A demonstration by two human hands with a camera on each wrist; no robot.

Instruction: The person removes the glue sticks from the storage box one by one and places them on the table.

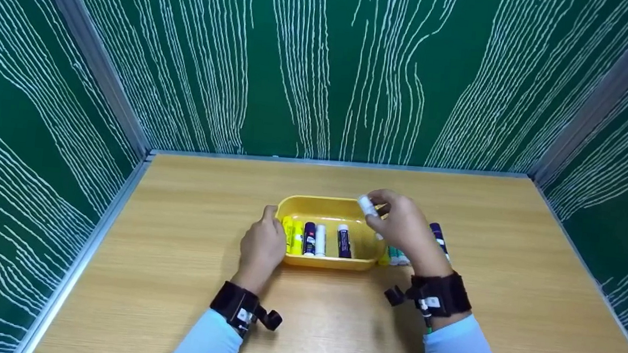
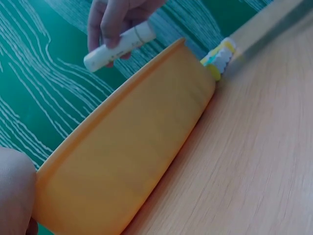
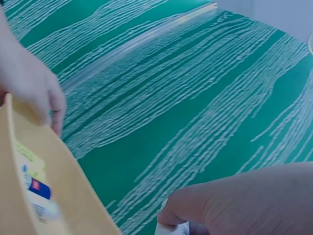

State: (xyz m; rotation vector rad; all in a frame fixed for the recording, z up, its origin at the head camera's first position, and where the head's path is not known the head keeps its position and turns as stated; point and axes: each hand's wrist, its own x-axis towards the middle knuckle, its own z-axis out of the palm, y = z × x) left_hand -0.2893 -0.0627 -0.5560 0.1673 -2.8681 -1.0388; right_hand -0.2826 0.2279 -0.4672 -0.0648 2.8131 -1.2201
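Observation:
My left hand (image 1: 262,243) grips the left end of a yellow plastic tub (image 1: 329,263), its fingers over the rim in the right wrist view. Above the tub's right end, my right hand (image 1: 403,224) pinches a white glue stick (image 2: 120,46) between thumb and fingers, tilted and clear of the rim. Inside the tub, glue sticks lie side by side: yellow ones (image 1: 297,237) at the left, then a dark blue one (image 1: 309,240) and a white one (image 1: 320,241). Past a gap lies another dark glue stick (image 1: 344,243).
Just right of the tub, more sticks lie on the wooden table (image 1: 167,300), green-and-white ones (image 1: 398,256) and a dark blue one (image 1: 439,237) partly hidden by my right hand. Green panels with white lines (image 1: 356,89) enclose the table at the back and sides.

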